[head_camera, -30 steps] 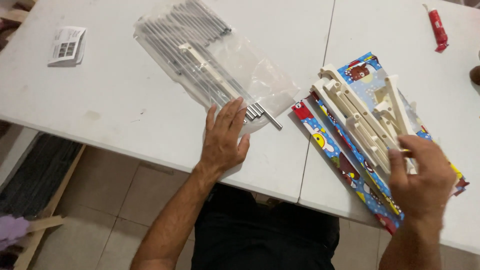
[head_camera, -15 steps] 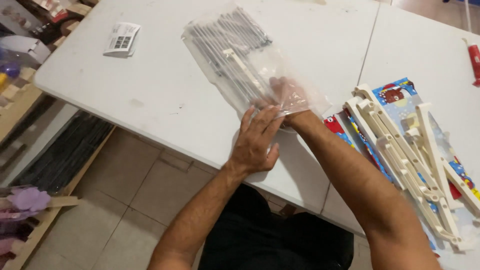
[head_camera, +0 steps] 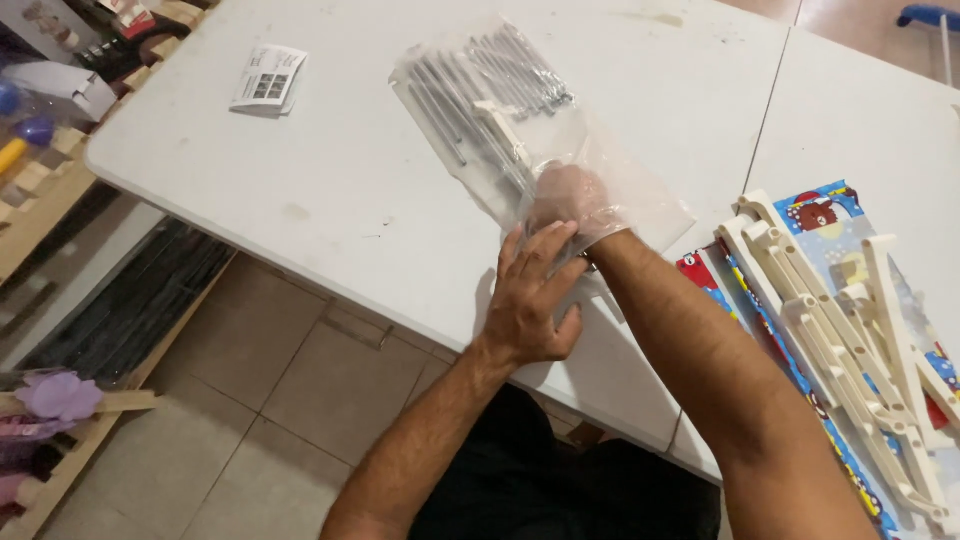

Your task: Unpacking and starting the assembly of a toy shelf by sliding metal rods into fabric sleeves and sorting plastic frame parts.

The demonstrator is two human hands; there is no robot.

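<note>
Your right hand (head_camera: 568, 200) is inside the clear plastic bag (head_camera: 520, 120) of grey metal rods (head_camera: 480, 80), which lies on the white table (head_camera: 330, 170); through the film you cannot tell whether it grips anything. Your left hand (head_camera: 530, 300) lies flat, fingers spread, on the bag's open end near the table edge. A folded leaflet (head_camera: 268, 82) lies well apart to the left. Cream plastic frames (head_camera: 850, 320) on a colourful printed sheet (head_camera: 820, 215) sit to the right.

The left hand (head_camera: 533, 300) lies palm down, fingers spread and pointing away from the body — forearm bare, reaching up from below. The right hand (head_camera: 568, 200) is curled, seen blurred through clear plastic, its bare forearm stretching in from the lower right.
</note>
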